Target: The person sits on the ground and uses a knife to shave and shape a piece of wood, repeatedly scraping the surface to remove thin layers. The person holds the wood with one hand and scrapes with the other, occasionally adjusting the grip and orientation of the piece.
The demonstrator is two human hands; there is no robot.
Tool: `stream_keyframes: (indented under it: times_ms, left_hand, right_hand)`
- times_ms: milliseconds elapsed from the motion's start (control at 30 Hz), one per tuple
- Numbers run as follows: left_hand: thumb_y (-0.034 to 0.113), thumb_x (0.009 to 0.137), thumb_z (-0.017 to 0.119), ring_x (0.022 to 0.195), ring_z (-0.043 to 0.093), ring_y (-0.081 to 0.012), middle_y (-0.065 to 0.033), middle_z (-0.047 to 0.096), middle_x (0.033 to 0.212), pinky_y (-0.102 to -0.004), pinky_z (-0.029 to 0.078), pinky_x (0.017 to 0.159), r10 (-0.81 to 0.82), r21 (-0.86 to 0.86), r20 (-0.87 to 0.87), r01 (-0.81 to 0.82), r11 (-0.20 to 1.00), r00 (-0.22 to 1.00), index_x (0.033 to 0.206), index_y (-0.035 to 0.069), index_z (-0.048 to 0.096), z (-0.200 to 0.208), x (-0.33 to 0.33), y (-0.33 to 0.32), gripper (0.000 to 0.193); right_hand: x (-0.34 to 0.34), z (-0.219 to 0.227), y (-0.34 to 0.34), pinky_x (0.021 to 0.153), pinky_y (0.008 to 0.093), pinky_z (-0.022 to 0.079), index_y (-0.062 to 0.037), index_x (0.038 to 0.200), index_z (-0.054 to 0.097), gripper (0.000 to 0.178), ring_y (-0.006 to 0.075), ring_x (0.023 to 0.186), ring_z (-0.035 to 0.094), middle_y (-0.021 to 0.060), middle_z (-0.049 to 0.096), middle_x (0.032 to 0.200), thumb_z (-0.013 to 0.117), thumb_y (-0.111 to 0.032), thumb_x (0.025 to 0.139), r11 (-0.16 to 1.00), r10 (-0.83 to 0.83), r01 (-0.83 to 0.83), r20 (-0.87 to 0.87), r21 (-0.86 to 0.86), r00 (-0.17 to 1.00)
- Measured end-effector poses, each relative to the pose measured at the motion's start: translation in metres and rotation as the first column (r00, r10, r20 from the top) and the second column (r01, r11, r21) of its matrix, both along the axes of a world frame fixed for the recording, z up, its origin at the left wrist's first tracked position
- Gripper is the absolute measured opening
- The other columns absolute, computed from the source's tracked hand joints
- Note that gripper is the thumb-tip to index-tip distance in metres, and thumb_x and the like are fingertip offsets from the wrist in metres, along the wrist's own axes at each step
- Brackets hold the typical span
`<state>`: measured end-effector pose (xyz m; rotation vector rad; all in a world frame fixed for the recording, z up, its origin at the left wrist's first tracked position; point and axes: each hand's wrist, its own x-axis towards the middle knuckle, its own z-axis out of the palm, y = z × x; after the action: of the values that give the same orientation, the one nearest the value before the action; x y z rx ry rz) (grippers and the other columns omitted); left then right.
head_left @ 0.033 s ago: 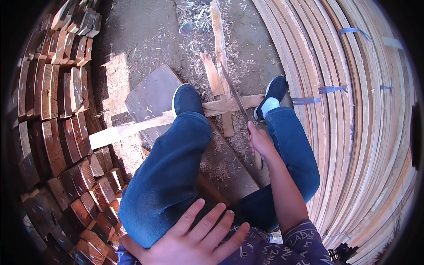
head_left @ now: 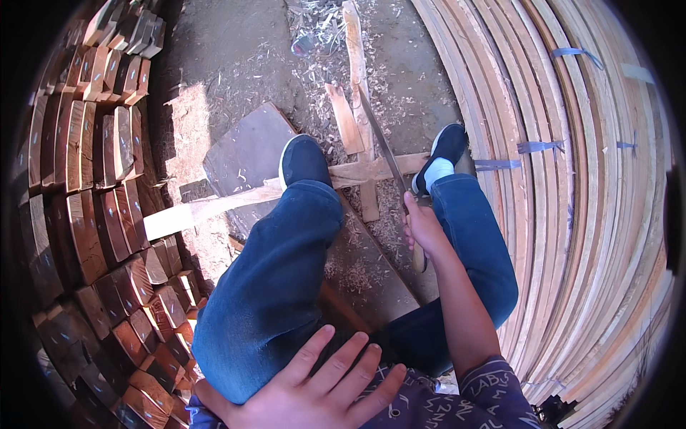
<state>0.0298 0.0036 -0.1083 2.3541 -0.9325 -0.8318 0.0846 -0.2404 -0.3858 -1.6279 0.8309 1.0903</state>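
Observation:
My right hand (head_left: 424,227) is wrapped round the wooden handle (head_left: 419,259) of a long knife, whose thin dark blade (head_left: 384,145) slants forward and left to its tip. Beneath the blade, a long strip of wood (head_left: 363,172) lies crosswise between my shoes, its pale end (head_left: 166,223) reaching out to the left. It crosses another narrow board (head_left: 355,53) that runs away from me. A shorter split piece of wood (head_left: 344,120) lies beside that board. Fingers spread, my left hand (head_left: 332,382) rests at my lap near the left thigh and holds nothing.
Stacked timber ends (head_left: 86,229) rise along the left. Long planks (head_left: 522,214) bound with blue straps (head_left: 539,146) fill the right side. A flat dark board (head_left: 246,154) lies by my left shoe (head_left: 304,159). Wood shavings (head_left: 321,32) litter the ground around my right shoe (head_left: 449,145) and beyond.
The knife and my right hand have shifted very slightly forward, the blade tip a little farther away. My left hand stays spread in about the same place.

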Motion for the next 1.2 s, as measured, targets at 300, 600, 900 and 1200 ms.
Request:
stream_keyframes:
  times_ms: [300,600,900,1200]
  left_hand:
    - [0.014,0.085,0.056,0.126,0.053,-0.0298,-0.0165,0.061,0.124,-0.054,0.032,0.113,-0.07,-0.102,-0.055,0.064,0.993,0.996,0.137,0.01,0.05,-0.005,0.014,0.0,0.053]
    - [0.015,0.085,0.055,0.124,0.054,-0.0299,-0.0161,0.061,0.124,-0.0528,0.034,0.112,-0.036,-0.135,-0.111,0.02,0.991,0.993,0.133,0.01,0.054,-0.004,0.014,-0.002,0.048]
    - [0.032,0.087,0.055,0.118,0.058,-0.0281,-0.0125,0.061,0.118,-0.0513,0.034,0.11,0.062,-0.129,-0.004,-0.062,0.99,0.998,0.127,0.014,0.058,-0.015,-0.006,0.001,0.044]
    - [0.022,0.091,0.046,0.117,0.06,-0.0293,-0.0155,0.063,0.117,-0.0513,0.039,0.107,0.079,-0.176,-0.074,-0.091,0.98,0.994,0.127,0.01,0.058,-0.012,-0.001,0.001,0.039]
  right_hand:
    - [-0.02,-0.051,-0.027,0.04,0.034,0.041,-0.0074,0.066,0.05,0.052,0.0159,0.041,0.049,0.0023,0.046,0.051,0.058,-0.051,0.094,0.942,0.265,-0.297,-0.197,-0.158,0.944]
    - [0.028,-0.008,0.002,0.04,0.0342,0.043,0.0007,0.078,0.057,0.031,0.017,0.042,0.053,0.0045,0.051,0.052,0.069,-0.026,0.088,0.978,0.187,-0.169,0.149,-0.126,0.971]
    - [-0.031,-0.075,-0.028,0.04,0.0335,0.04,-0.0032,0.071,0.054,0.022,0.0172,0.042,0.048,0.0041,0.049,0.055,0.065,-0.014,0.086,0.972,0.182,-0.204,-0.176,-0.115,0.967]
    - [-0.005,-0.063,0.0,0.04,0.0341,0.04,-0.0024,0.076,0.055,0.024,0.0167,0.042,0.048,0.0029,0.048,0.054,0.066,-0.02,0.089,0.957,0.236,-0.197,0.18,-0.211,0.955]
